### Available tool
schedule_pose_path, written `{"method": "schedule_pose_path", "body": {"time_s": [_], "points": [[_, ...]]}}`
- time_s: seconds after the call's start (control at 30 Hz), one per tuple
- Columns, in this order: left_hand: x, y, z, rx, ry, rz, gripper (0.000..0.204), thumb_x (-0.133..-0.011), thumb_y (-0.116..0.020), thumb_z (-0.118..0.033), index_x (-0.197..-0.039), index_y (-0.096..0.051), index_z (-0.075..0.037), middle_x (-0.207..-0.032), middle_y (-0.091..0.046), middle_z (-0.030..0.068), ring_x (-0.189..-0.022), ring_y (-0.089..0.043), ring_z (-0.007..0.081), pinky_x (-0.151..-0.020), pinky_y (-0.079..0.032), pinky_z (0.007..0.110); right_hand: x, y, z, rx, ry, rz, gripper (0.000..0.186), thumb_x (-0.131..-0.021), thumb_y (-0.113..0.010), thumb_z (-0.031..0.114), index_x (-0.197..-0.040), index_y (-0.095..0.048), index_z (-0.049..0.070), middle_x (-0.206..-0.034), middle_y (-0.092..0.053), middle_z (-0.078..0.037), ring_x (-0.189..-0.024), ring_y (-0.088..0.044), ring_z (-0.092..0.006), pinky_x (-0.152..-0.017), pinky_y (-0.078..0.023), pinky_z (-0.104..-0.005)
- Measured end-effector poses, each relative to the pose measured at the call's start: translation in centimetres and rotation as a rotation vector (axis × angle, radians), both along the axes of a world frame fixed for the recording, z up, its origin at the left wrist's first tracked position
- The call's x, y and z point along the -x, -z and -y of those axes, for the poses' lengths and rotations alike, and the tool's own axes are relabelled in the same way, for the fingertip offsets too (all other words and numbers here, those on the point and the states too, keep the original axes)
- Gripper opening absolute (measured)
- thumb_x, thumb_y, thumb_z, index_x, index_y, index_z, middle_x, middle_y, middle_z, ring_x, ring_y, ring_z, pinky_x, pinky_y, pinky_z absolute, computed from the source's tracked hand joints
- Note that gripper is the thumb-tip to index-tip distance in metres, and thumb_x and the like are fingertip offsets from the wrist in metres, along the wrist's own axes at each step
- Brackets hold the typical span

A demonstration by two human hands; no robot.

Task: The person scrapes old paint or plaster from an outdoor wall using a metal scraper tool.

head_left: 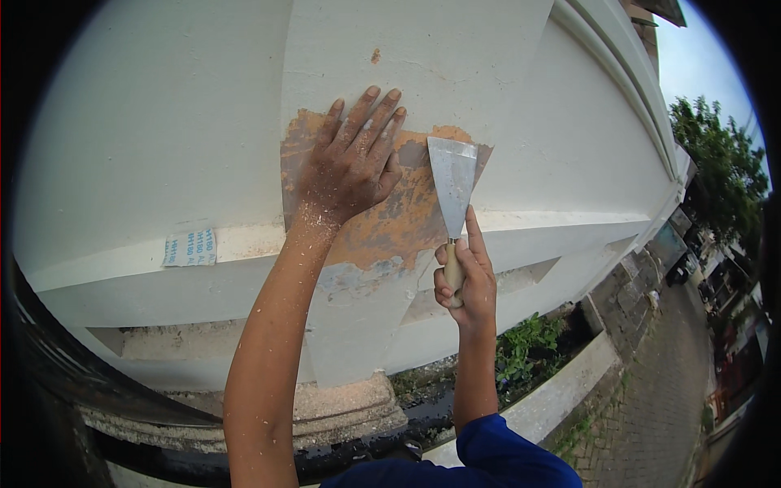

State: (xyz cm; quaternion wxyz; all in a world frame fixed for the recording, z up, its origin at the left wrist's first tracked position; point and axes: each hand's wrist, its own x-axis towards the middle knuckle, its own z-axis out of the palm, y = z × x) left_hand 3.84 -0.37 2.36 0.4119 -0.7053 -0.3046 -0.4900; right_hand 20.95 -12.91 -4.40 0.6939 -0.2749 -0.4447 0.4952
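My left hand (350,167) lies flat against the wall with its fingers stretched upward, over the upper left part of a bare patch (382,220). Paint is gone from that patch, leaving orange and grey-brown showing. Pale flakes and dust speckle the hand and forearm. My right hand (470,276) is wrapped round the light handle of a putty knife (454,179), one finger stretched up along it. The wide metal blade points up and sits in front of the patch's right side; whether its edge touches the wall I cannot tell.
A piece of sandpaper (190,247) with blue print on its back rests on the wall's ledge (244,244) at left. Below runs a dark drain (431,415) with green plants (529,346) beside it. A paved lane (659,390) stretches away at right.
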Motion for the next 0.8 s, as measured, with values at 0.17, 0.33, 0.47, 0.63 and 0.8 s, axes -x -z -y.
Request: {"method": "schedule_pose_path", "body": {"time_s": [0.17, 0.33, 0.47, 0.63, 0.8], "points": [[0.0, -0.3, 0.3, -0.007, 0.001, 0.007, 0.043, -0.078, -0.052, -0.024, -0.120, -0.058, -0.015, -0.140, -0.043, 0.0000, -0.134, -0.031, 0.0179, -0.115, -0.016, 0.042, 0.4, -1.8, 0.2, 0.033, 0.029, 0.022, 0.056, -0.096, -0.040, 0.014, -0.147, -0.016, 0.017, -0.074, -0.051, -0.005, -0.040, -0.044, -0.0063, -0.029, -0.033, -0.0201], [0.1, 0.1, 0.2, -0.005, 0.008, 0.009, 0.040, -0.078, -0.052, -0.024, -0.116, -0.061, -0.015, -0.139, -0.044, -0.0002, -0.134, -0.031, 0.0180, -0.114, -0.016, 0.042, 0.4, -1.4, 1.1, 0.039, 0.050, 0.048, 0.056, -0.096, -0.042, 0.015, -0.146, -0.017, 0.017, -0.074, -0.051, -0.005, -0.040, -0.043, -0.0061, -0.029, -0.033, -0.0203], [-0.2, 0.0, 0.3, -0.010, 0.020, 0.022, 0.038, -0.078, -0.053, -0.024, -0.114, -0.061, -0.015, -0.139, -0.044, -0.0007, -0.134, -0.031, 0.0179, -0.114, -0.017, 0.041, 0.0, -1.7, 1.0, 0.070, 0.046, 0.036, 0.055, -0.096, -0.042, 0.015, -0.146, -0.018, 0.017, -0.072, -0.050, -0.004, -0.039, -0.043, -0.0063, -0.029, -0.033, -0.0204], [0.1, -0.2, 0.4, -0.007, 0.015, 0.016, 0.038, -0.079, -0.052, -0.023, -0.115, -0.061, -0.016, -0.139, -0.044, -0.0013, -0.134, -0.032, 0.0175, -0.114, -0.018, 0.041, -0.2, -1.0, 1.6, 0.088, 0.049, 0.063, 0.056, -0.096, -0.042, 0.016, -0.146, -0.018, 0.016, -0.073, -0.050, -0.004, -0.040, -0.044, -0.0066, -0.029, -0.032, -0.0202], [0.2, -0.4, 0.2, -0.023, 0.014, 0.025, 0.038, -0.079, -0.052, -0.022, -0.115, -0.061, -0.016, -0.138, -0.045, -0.0016, -0.133, -0.033, 0.0175, -0.114, -0.018, 0.041, 0.5, -2.0, 0.7, 0.057, 0.055, 0.049, 0.055, -0.097, -0.041, 0.016, -0.146, -0.018, 0.016, -0.073, -0.050, -0.004, -0.039, -0.043, -0.0063, -0.029, -0.032, -0.0196]]}}
